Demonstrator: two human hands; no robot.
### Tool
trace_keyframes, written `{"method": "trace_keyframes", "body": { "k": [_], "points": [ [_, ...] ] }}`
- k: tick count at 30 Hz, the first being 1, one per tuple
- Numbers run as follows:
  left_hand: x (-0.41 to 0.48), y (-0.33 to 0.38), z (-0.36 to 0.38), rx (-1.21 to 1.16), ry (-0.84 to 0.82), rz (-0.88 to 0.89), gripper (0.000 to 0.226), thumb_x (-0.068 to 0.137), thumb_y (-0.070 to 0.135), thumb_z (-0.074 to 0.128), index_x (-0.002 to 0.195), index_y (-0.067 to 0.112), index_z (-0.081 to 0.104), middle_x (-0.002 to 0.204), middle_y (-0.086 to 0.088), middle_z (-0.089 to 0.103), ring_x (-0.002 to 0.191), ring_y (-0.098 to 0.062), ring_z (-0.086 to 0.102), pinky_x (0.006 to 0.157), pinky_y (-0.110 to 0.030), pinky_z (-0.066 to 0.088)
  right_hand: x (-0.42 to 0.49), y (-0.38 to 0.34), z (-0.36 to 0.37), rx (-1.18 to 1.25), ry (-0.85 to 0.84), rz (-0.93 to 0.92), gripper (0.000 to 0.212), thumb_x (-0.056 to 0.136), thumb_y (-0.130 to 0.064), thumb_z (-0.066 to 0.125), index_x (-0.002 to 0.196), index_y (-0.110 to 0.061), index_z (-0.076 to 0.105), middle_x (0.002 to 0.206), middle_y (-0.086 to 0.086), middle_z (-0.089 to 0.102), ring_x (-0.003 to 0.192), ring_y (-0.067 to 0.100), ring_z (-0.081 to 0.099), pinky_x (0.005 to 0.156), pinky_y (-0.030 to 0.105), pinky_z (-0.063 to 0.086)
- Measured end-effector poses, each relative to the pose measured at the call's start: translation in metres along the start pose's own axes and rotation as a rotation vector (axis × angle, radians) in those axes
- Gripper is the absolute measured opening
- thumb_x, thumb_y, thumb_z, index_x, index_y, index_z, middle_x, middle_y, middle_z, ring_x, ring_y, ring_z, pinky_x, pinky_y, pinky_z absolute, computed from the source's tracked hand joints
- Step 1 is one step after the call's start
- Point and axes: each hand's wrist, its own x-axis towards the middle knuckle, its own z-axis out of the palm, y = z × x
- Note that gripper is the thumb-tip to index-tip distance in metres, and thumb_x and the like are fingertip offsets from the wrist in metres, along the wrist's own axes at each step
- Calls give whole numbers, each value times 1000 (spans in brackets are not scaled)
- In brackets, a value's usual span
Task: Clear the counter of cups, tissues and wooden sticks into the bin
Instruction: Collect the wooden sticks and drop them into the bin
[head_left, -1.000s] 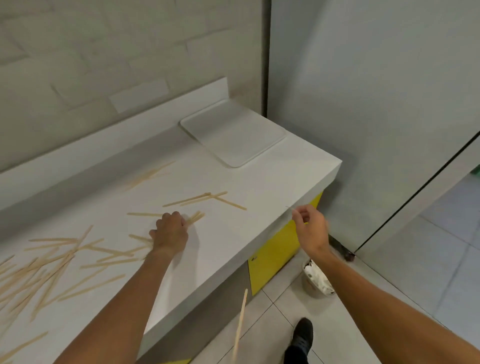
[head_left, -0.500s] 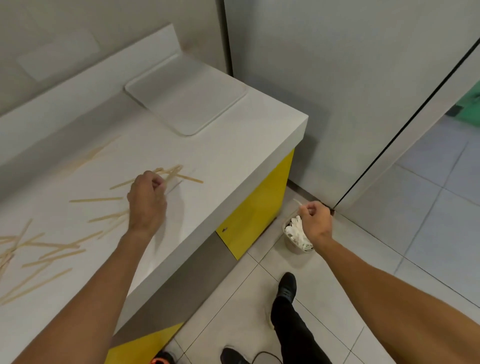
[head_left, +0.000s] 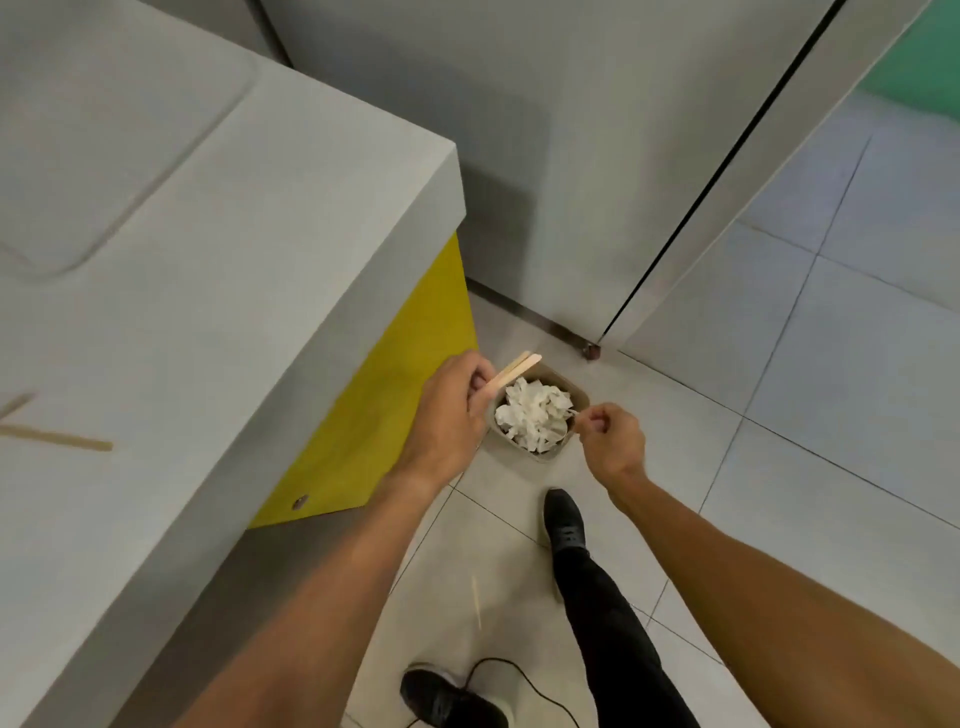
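Observation:
A small tan bin (head_left: 577, 391) stands on the floor by the counter's corner, filled with crumpled white tissues (head_left: 534, 417). My left hand (head_left: 448, 415) grips a few wooden sticks (head_left: 513, 369) whose ends poke out over the bin's left rim. My right hand (head_left: 609, 435) hovers at the bin's right rim with curled fingers, pinching what looks like a thin stick, of which only a pale tip shows. More wooden sticks (head_left: 58, 439) lie on the white counter (head_left: 249, 270) at the far left.
A white tray (head_left: 104, 145) lies flat at the counter's back. The yellow cabinet front (head_left: 384, 415) is just left of the bin. One stick (head_left: 475, 603) lies on the floor tiles near my black shoes (head_left: 565, 522) and a black cable (head_left: 524, 675).
My left hand picked sticks up off the counter and carried them right and down to the bin. My right hand also dropped to the bin's rim, and my view swung down to the floor.

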Motion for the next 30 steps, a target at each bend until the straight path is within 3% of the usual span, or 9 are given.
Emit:
{"method": "trace_keyframes", "body": {
  "k": [3,8,11,13,15,17,20,27,30],
  "points": [
    [37,-59,75,-57,-44,-247,14,89,-1,58,82,11,56,77,-4,55,66,-9,45,56,-23,42,62,26,11,-59,-16,31,19,94,-4,48,89,-10,65,84,3,68,77,12,61,71,25,52],
    [82,-153,179,-92,-106,-514,16,84,-1,52,86,14,58,79,4,56,73,-8,52,54,-9,38,157,85,46,-105,-88,59,17,91,-10,48,90,-14,65,88,1,69,83,17,64,73,29,55],
    [97,-202,224,-106,-133,-632,17,87,1,55,95,14,61,89,4,60,86,-13,59,62,-15,42,195,120,67,-161,-170,76,15,92,-19,59,105,-16,66,96,-3,69,90,15,63,74,22,51],
    [104,-226,244,-113,-142,-674,18,88,2,57,103,11,63,97,-1,62,93,-17,61,68,-19,46,212,139,78,-197,-219,87,24,92,-23,60,115,-19,63,105,-2,68,94,14,62,64,10,43],
    [108,-242,257,-113,-163,-708,25,88,5,58,112,11,62,106,-3,62,98,-18,61,75,-25,49,220,152,83,-224,-240,77,29,93,-24,59,121,-19,60,114,-2,66,100,16,61,69,12,44],
    [108,-250,260,-104,-176,-743,30,88,7,60,117,12,60,110,-2,60,101,-18,60,80,-28,50,221,160,83,-230,-239,75,31,94,-24,60,124,-17,61,118,-1,64,104,17,61,82,23,48],
    [99,-248,249,-88,-186,-754,29,88,8,60,117,10,61,112,-5,62,104,-19,60,85,-30,50,214,159,80,-242,-245,52,27,93,-22,62,118,-14,64,118,1,66,106,18,62,83,23,47],
    [72,-195,173,-143,-188,-635,24,88,13,60,112,13,63,108,2,62,98,-9,57,70,-14,43,162,94,69,-213,-283,-40,29,95,-18,61,124,-17,60,125,1,60,108,13,56,86,22,45],
    [64,-159,134,-179,-153,-554,24,90,9,60,115,12,61,109,0,61,99,-13,58,76,-17,45,128,52,65,-171,-245,-159,29,94,-18,61,123,-17,60,122,-1,63,109,14,60,94,32,52]
  ]
}}
